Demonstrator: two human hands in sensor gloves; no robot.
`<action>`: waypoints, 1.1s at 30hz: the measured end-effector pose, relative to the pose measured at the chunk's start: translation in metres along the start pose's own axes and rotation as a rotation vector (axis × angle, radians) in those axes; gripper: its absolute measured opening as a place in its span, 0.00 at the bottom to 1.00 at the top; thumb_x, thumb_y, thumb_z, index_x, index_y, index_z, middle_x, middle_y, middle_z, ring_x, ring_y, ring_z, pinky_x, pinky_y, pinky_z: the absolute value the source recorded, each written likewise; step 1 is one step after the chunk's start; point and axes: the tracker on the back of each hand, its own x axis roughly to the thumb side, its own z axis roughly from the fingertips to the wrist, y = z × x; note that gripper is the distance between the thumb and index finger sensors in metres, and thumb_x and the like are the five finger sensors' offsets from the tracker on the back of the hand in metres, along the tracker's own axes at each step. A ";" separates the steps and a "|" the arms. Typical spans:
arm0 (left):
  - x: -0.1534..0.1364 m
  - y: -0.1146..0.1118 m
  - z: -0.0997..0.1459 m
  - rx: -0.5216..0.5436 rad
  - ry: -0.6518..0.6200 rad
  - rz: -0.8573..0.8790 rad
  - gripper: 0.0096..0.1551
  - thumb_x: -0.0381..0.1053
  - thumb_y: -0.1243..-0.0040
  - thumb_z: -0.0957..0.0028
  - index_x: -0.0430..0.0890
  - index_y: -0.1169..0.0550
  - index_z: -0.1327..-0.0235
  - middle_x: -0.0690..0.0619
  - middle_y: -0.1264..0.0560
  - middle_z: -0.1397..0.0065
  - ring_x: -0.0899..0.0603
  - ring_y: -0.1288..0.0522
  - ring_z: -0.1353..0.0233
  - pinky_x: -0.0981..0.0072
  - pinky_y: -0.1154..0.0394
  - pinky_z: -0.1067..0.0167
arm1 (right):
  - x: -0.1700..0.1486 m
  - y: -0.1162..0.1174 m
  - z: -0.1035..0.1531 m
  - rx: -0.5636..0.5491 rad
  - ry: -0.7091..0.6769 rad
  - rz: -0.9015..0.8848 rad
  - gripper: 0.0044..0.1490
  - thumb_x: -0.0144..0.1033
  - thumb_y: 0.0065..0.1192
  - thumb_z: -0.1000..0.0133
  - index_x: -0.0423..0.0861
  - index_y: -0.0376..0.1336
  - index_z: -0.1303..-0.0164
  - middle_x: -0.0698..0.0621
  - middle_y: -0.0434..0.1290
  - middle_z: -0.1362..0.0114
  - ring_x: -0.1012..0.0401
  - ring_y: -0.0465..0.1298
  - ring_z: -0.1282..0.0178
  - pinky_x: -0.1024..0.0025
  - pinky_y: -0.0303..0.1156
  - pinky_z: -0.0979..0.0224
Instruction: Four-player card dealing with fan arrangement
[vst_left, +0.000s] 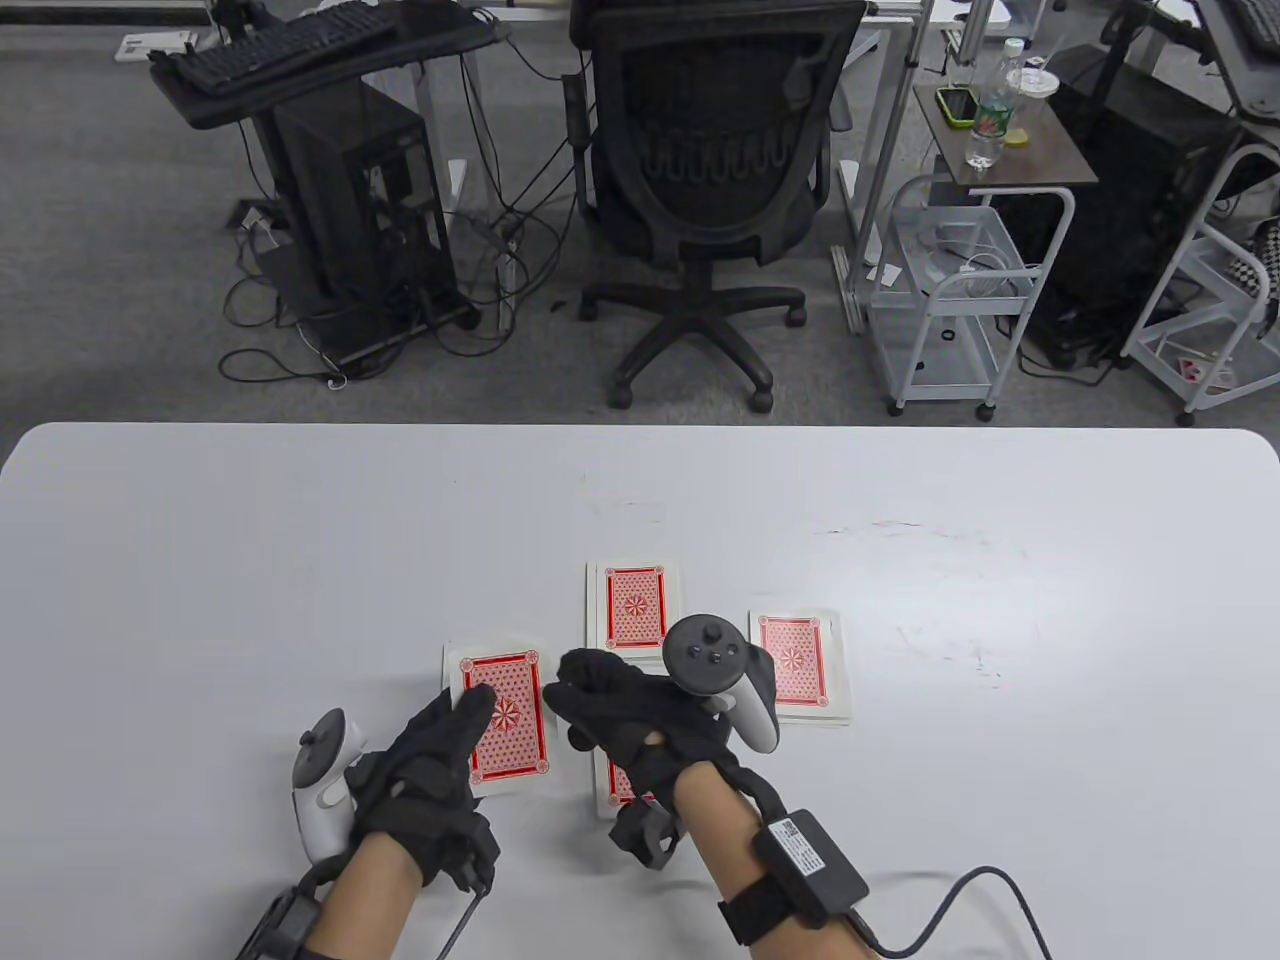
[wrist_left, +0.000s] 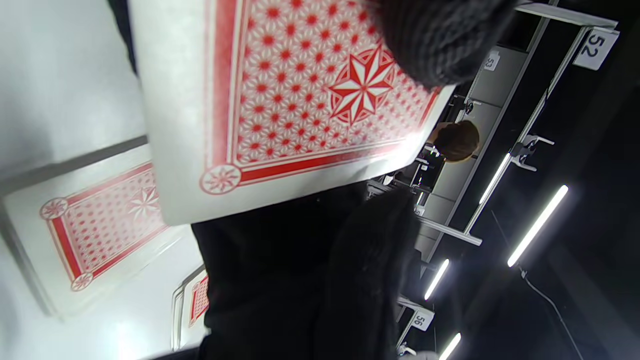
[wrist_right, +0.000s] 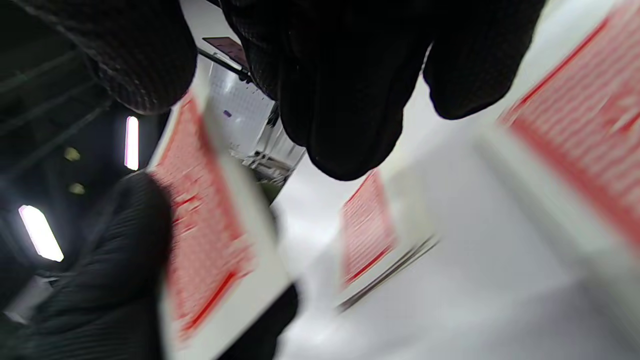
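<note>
My left hand (vst_left: 430, 775) holds a deck of red-backed cards (vst_left: 505, 715) just above the table, thumb on its top; the deck fills the left wrist view (wrist_left: 300, 90). My right hand (vst_left: 600, 700) is at the deck's right edge. In the right wrist view its thumb (wrist_right: 135, 60) lies on the top card's back (wrist_right: 205, 225) and its fingers (wrist_right: 340, 110) are on the other side, pinching it. Three face-down piles lie on the table: a far one (vst_left: 633, 607), a right one (vst_left: 797, 665) and a near one (vst_left: 613, 785), partly hidden under my right wrist.
The white table (vst_left: 250, 560) stretches wide to the left, right and far side of the piles. A cable (vst_left: 960, 900) runs from my right forearm across the near right of the table. An office chair (vst_left: 710, 180) stands beyond the far edge.
</note>
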 end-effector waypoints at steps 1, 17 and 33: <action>0.000 -0.001 0.000 -0.001 0.004 -0.010 0.25 0.58 0.39 0.44 0.54 0.26 0.35 0.56 0.19 0.35 0.41 0.15 0.39 0.48 0.19 0.43 | 0.000 0.003 -0.001 -0.012 0.003 -0.020 0.43 0.50 0.66 0.40 0.38 0.55 0.24 0.44 0.69 0.33 0.50 0.81 0.44 0.39 0.67 0.36; 0.030 0.070 0.011 0.333 0.014 -0.179 0.26 0.58 0.38 0.43 0.53 0.27 0.33 0.55 0.21 0.33 0.40 0.17 0.38 0.46 0.21 0.41 | 0.023 -0.001 -0.054 -0.094 0.117 0.139 0.42 0.39 0.71 0.42 0.35 0.54 0.25 0.49 0.73 0.40 0.61 0.83 0.61 0.47 0.73 0.42; 0.032 0.085 0.011 0.336 0.003 -0.072 0.26 0.58 0.39 0.42 0.53 0.28 0.33 0.56 0.21 0.33 0.40 0.17 0.37 0.46 0.21 0.40 | 0.017 0.071 -0.141 0.005 0.436 0.957 0.53 0.45 0.72 0.43 0.30 0.48 0.22 0.51 0.74 0.44 0.66 0.83 0.66 0.52 0.76 0.45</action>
